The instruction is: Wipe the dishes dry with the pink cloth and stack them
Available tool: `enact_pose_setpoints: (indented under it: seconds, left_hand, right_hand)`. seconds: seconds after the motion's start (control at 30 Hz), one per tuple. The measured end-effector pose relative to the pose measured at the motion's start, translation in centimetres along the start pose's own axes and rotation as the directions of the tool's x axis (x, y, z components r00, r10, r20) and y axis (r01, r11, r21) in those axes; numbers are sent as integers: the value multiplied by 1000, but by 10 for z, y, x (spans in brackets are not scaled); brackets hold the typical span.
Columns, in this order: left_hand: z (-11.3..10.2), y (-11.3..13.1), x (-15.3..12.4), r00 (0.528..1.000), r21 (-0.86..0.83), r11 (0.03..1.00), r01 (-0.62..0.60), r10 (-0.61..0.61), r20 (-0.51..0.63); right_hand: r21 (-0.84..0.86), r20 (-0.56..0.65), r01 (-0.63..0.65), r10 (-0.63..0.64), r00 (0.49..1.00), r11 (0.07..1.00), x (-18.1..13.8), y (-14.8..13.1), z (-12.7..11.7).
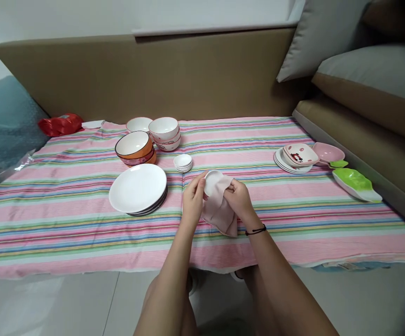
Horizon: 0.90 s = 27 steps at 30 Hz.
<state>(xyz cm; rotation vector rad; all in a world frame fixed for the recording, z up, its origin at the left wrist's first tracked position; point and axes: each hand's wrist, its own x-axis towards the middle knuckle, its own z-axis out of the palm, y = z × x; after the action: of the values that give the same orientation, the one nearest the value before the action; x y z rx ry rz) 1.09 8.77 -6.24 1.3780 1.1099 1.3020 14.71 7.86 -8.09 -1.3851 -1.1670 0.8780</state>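
My left hand grips a small white dish by its left edge, with the thumb on the near side. A pale pink cloth is pinched in my right hand, and part of it lies over the dish's right side. The rest of the cloth hangs down toward the striped cover. A stack of small white dishes sits just beyond my left hand. Left of that hand is a stack of plates, the top one white.
Stacked bowls, one pile orange and one white, stand behind the plates. At right are a square patterned bowl on small plates, a pink bowl and a green-and-white dish. A red package lies far left.
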Motion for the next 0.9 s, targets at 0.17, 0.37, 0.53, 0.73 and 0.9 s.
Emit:
enact_pose_setpoints:
  seconds: [0.17, 0.37, 0.53, 0.73, 0.9]
  left_hand:
    - [-4, 2, -2, 990, -123, 983, 136, -132, 41]
    - [-3, -5, 0, 992, -170, 978, 123, -117, 43]
    - [-5, -4, 4, 993, -139, 984, 114, -111, 29]
    - [-3, -8, 1, 982, -56, 990, 130, -121, 144]
    - [-1, -12, 4, 991, 31, 995, 97, -99, 92]
  right_hand:
    - [-140, -134, 20, -39, 990, 990, 0, 1, 3]
    - [-41, -144, -11, 5, 990, 999, 0, 1, 4]
    - [-170, -153, -15, -11, 988, 985, 0, -2, 2]
    - [-221, -159, 2, -39, 986, 975, 1, 2, 1]
    - [-341, -199, 50, -124, 972, 939, -1, 3, 3]
